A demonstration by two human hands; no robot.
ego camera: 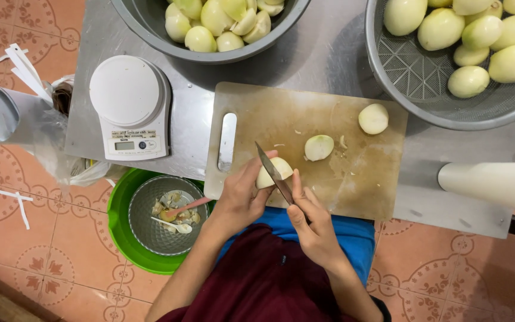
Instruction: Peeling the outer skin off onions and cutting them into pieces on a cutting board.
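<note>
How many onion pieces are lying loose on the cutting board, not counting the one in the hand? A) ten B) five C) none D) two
D: two peeled onion pieces lie on the cutting board, while the left hand holds a third piece and the right hand holds the knife against it.

Three onion pieces (319,146), one knife (272,172), one scale (131,107)

scale (129,107) left of cutting board (353,179)

pale onion (274,172), green basin (120,229), patterned orange floor (43,238)
</note>
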